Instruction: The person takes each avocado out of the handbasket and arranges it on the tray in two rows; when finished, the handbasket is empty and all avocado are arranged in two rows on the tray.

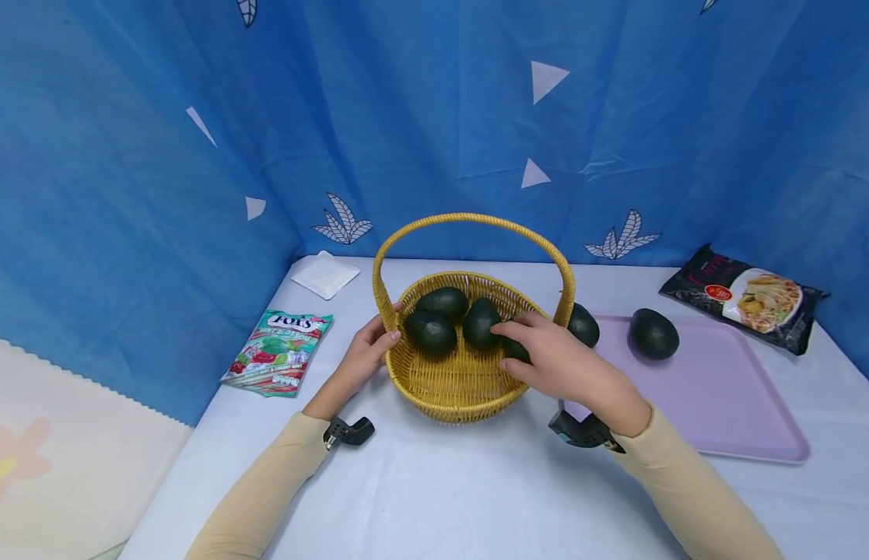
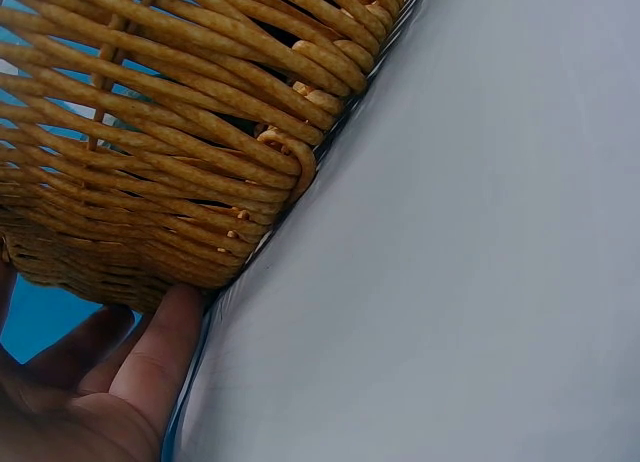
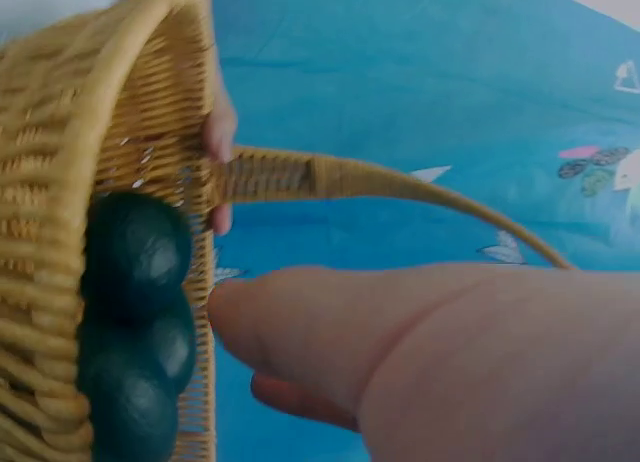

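Note:
A yellow wicker basket (image 1: 458,389) with a tall arched handle stands on the table and holds several dark green avocados (image 1: 430,334). My left hand (image 1: 369,350) grips its left side near the foot of the handle; in the left wrist view, fingers (image 2: 165,357) touch the lower wicker wall. Over the right part of the basket hovers my right hand (image 1: 563,365), fingers loosely bent. Right under it, partly hidden, is one avocado (image 1: 516,350). In the right wrist view the thumb (image 3: 290,312) is above the avocados (image 3: 140,247), with nothing between it and the finger beyond.
A lilac tray (image 1: 728,397) lies to the right, with an avocado (image 1: 653,334) on it. Another avocado (image 1: 583,325) sits between tray and basket. Behind the tray is a black noodle packet (image 1: 745,299). At left are a candy bag (image 1: 280,354) and a white square packet (image 1: 325,274).

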A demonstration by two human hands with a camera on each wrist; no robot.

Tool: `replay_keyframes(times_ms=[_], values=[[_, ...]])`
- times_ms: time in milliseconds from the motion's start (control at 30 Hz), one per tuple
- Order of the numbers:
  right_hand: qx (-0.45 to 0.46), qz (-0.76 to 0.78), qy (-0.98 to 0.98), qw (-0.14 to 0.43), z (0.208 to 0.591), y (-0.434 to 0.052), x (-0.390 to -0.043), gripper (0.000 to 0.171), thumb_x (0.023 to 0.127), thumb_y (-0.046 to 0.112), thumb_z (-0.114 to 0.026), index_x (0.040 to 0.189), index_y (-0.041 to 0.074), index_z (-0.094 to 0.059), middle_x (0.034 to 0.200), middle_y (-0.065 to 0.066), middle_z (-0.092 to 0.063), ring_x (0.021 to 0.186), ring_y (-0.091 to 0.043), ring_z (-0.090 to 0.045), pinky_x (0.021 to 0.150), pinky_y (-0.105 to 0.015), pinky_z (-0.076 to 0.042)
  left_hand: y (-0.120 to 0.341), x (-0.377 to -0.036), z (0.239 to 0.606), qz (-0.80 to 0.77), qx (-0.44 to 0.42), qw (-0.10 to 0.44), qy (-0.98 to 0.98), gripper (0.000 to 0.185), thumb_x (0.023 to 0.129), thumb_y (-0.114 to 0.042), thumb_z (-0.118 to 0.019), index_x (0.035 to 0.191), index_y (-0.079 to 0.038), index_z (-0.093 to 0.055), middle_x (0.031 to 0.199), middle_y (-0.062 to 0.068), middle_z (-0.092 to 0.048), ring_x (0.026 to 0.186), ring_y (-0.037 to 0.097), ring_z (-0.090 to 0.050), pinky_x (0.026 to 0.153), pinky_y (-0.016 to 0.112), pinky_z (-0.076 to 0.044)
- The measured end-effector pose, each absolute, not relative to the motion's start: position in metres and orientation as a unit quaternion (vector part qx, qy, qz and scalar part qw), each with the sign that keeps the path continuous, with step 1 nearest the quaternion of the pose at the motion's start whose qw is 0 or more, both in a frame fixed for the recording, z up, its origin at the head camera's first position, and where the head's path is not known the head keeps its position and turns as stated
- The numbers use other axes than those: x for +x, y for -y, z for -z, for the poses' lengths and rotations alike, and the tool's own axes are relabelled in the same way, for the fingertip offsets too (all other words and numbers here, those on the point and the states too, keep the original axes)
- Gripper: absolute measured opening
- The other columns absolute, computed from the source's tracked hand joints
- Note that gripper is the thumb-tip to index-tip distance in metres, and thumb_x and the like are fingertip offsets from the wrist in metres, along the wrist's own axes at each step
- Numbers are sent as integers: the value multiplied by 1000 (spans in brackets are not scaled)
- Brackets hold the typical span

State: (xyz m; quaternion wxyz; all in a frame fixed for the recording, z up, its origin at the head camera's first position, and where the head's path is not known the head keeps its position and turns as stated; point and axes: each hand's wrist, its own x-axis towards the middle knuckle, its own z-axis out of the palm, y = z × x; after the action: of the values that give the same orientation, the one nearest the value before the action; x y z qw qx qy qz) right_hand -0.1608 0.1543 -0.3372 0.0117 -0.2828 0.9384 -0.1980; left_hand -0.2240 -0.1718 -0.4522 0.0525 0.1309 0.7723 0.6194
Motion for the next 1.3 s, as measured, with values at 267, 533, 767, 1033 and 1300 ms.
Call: replay_keyframes(times_ms=[267,533,767,1033,1300], values=[[-234,137,-962,13,348,-140,-176,43,96,15,-69,136,1,-62,118,-24,-62,93,-29,-62,76,-40,-55,171,-222,453,-620,126,55,-772,56,106,-20,-51,160,-22,-36,158,18,-44,131,31,-52,90,19,-54],[-218,95,-971,-13,361,-135,-184,34,95,11,-70,127,0,-66,104,-24,-65,82,-30,-63,68,-38,-57,169,-222,454,-619,133,54,-772,56,106,-20,-52,160,-21,-36,160,17,-42,140,36,-48,99,25,-52],[-235,107,-966,8,368,-138,-191,28,96,13,-70,122,5,-70,107,-21,-65,83,-27,-60,70,-37,-54,169,-221,454,-623,130,53,-770,56,106,-20,-51,160,-21,-35,158,19,-43,134,39,-52,90,21,-55],[-275,184,-936,120,364,-147,-197,35,98,15,-66,132,11,-66,128,-16,-64,114,-29,-57,90,-42,-51,172,-226,454,-620,130,50,-773,56,105,-21,-52,159,-19,-37,158,18,-44,132,31,-50,91,17,-52],[-291,182,-927,151,364,-148,-202,44,94,15,-65,138,12,-63,136,-16,-64,124,-35,-56,97,-47,-49,171,-227,453,-622,129,51,-771,55,106,-21,-52,159,-19,-38,159,17,-43,133,31,-49,91,16,-52]])
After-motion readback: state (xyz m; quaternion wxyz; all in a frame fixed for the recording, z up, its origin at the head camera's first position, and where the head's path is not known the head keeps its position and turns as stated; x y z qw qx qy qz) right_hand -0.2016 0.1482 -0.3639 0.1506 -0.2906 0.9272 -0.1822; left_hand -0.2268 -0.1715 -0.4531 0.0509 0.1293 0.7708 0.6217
